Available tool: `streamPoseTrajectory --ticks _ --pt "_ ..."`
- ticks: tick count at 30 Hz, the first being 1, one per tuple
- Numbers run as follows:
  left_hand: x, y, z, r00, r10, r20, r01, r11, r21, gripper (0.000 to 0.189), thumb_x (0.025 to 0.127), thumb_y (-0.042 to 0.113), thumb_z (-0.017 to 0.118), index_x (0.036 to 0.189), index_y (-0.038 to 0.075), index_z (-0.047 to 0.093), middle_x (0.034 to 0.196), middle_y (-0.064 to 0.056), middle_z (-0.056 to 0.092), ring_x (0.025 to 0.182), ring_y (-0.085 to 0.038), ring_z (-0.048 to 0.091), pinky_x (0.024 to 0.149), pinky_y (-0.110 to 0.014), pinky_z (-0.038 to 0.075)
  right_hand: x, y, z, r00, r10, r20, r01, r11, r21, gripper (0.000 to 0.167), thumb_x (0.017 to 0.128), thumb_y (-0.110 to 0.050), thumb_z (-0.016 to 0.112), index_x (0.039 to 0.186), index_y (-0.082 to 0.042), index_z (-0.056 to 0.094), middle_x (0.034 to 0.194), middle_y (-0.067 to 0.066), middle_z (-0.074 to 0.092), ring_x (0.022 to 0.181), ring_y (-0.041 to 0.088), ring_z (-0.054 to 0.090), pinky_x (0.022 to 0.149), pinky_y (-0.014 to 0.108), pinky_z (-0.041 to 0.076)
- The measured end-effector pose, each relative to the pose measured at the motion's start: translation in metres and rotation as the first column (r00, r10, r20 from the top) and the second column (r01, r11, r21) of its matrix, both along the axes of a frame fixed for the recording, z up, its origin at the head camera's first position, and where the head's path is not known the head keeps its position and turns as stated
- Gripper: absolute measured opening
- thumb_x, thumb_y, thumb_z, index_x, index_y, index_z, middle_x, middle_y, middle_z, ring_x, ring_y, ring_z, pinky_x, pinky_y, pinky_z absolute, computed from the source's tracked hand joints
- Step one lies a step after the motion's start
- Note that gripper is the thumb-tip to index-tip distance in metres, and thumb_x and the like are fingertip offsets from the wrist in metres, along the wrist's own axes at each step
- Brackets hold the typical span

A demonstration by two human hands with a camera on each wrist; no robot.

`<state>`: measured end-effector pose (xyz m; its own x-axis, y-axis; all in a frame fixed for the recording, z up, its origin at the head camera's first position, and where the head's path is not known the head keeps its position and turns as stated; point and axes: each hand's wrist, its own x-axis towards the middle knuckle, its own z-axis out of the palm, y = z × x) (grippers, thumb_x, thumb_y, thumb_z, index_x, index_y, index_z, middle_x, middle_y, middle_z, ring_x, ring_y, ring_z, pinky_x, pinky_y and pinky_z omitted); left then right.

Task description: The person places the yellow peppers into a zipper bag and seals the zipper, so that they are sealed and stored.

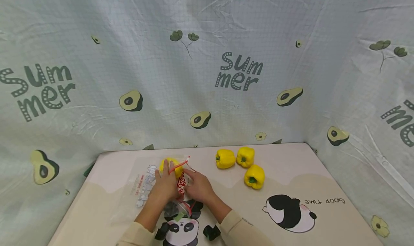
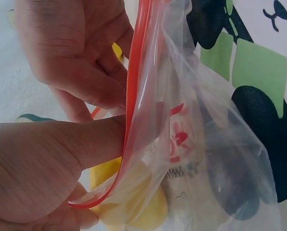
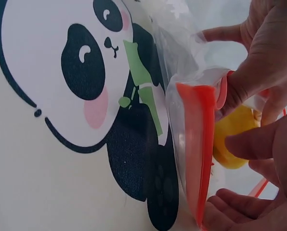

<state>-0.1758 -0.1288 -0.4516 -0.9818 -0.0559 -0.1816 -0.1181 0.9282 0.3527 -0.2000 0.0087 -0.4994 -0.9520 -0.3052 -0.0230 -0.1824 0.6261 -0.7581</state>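
Observation:
A clear plastic zip bag [image 1: 142, 188] with a red zip strip and red print lies on the table, its mouth spread. A yellow bell pepper [image 1: 169, 164] sits at the mouth, partly hidden by fingers and film. My left hand [image 1: 166, 185] holds one side of the bag, its thumb [image 2: 97, 142] hooked inside the red rim. On the opposite side, my right hand [image 1: 200, 188] grips the rim; in the right wrist view its fingers [image 3: 244, 207] are curled at the lower end of the red strip [image 3: 200, 149], with the thumb pointing towards the pepper [image 3: 232, 137].
Three more yellow bell peppers [image 1: 225, 159] stand grouped at the back, right of the bag. The pale tabletop [image 1: 291, 174] carries a printed panda [image 1: 182, 231] and a printed dog-like figure [image 1: 289, 213]. A patterned sheet [image 1: 161, 77] hangs behind the table.

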Motion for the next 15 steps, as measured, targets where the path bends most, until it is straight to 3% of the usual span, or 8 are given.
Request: streamPoseTrajectory --ticks 5,10,15 --pt "0.001 0.002 0.001 1.000 0.000 -0.010 0.000 1.000 0.004 0.119 0.069 0.014 0.095 0.162 -0.005 0.022 0.173 -0.029 0.008 0.150 -0.066 0.019 0.112 -0.074 0.040 -0.001 0.007 -0.001 0.994 -0.108 0.012 0.108 0.990 -0.094 0.041 0.092 -0.012 0.074 0.132 -0.019 0.073 0.119 0.009 0.077 0.094 0.018 0.065 0.086 0.038 0.063" --pt "0.003 0.003 0.001 1.000 0.003 -0.017 -0.002 1.000 0.012 0.120 0.070 0.012 0.094 0.163 -0.004 0.021 0.173 -0.029 0.007 0.150 -0.066 0.020 0.112 -0.073 0.040 -0.004 0.019 0.004 0.988 -0.155 0.014 0.155 0.971 -0.183 0.029 0.094 -0.011 0.075 0.123 -0.014 0.078 0.118 0.008 0.079 0.103 0.020 0.073 0.092 0.036 0.064" --pt "0.004 0.003 0.001 1.000 0.012 -0.018 -0.012 1.000 0.027 0.121 0.071 0.012 0.094 0.164 -0.003 0.019 0.174 -0.028 0.004 0.151 -0.065 0.019 0.113 -0.073 0.039 -0.009 0.034 0.012 0.984 -0.175 0.000 0.170 0.954 -0.247 0.026 0.094 -0.008 0.075 0.119 -0.008 0.079 0.115 0.011 0.080 0.104 0.023 0.075 0.087 0.035 0.065"
